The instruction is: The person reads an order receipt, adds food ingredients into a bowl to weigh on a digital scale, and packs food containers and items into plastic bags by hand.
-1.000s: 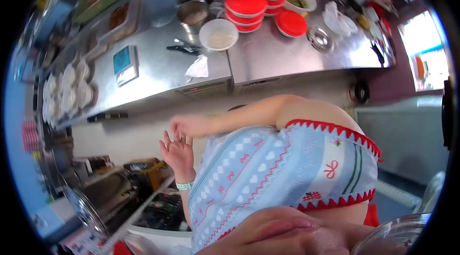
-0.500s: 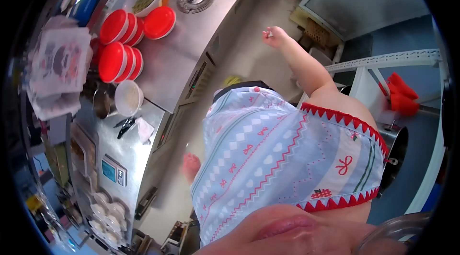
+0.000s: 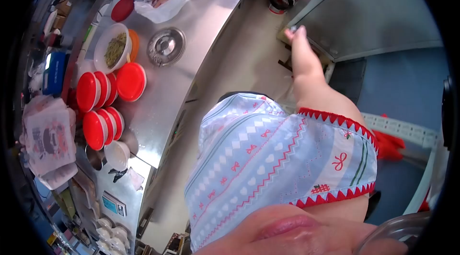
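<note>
My right hand [image 3: 296,33] is stretched out at the end of a bare arm, beside the lower edge of a large pale panel [image 3: 369,15]. Its fingers look curled, with a small greyish spot between them too small to name. My left hand is hidden behind the light-blue patterned apron [image 3: 254,159] on my body. Below the right hand, near the floor, a brownish object [image 3: 286,64] shows in part.
To the left runs a steel counter [image 3: 167,85] bearing red-lidded tubs [image 3: 132,82], a bowl of green strips [image 3: 115,49], a metal lid [image 3: 166,46], a plastic bag [image 3: 163,5] and a scale [image 3: 115,203]. A black bucket [image 3: 281,0] stands on the floor; a white rack [image 3: 402,128] is at right.
My right hand has reached further out toward the pale panel. My left hand, visible beside the apron before, has gone out of sight. The view has shifted, so the counter items sit lower.
</note>
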`<state>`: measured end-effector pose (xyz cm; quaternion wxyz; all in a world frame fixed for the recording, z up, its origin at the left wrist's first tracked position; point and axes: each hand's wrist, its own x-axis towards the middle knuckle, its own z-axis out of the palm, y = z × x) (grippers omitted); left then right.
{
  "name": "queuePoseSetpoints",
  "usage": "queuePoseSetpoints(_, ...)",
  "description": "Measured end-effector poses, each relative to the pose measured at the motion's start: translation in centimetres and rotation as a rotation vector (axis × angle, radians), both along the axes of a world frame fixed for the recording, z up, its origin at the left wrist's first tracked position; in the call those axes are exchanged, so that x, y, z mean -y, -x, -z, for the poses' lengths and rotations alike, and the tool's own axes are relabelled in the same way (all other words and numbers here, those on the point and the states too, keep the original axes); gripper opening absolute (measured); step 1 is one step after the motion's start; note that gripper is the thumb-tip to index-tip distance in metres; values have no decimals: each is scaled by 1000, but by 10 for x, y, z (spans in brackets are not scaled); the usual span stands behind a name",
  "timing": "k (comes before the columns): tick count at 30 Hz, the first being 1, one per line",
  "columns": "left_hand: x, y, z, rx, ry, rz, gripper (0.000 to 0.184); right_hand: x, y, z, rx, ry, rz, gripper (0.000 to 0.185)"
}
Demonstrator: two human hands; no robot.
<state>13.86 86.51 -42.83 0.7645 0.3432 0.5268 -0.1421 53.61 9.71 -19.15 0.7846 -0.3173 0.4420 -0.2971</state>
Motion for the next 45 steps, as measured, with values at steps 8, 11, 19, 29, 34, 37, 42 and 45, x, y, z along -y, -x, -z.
queuePoseSetpoints(8,-8,-22,-4,43,-28,15,44,-30,12,22,-431,58,-272,50)
queuePoseSetpoints(11,-20,-32,-6,148,10,-5,43,-89,42,69,-698,25,-267,41)
queuePoseSetpoints(19,-3,14,-138,497,-376,-612,12,-260,67,63,-752,584,-1845,18)
queuePoseSetpoints(29,-135,231,-520,713,-2514,-282,30,-693,158,-66,90,1104,-2523,22)
queuePoseSetpoints(34,-182,306,-577,395,-3155,-110,18,-851,286,-27,423,1152,-2657,25)
queuePoseSetpoints(37,-203,311,-577,156,-3099,-266,34,-873,334,-46,314,1180,-2714,25)
queuePoseSetpoints(42,-289,295,-561,628,-2692,-454,33,-929,337,-54,346,1077,-2684,25)
queuePoseSetpoints(45,-351,258,-533,753,-2173,-363,25,-959,327,-48,279,1082,-2592,21)
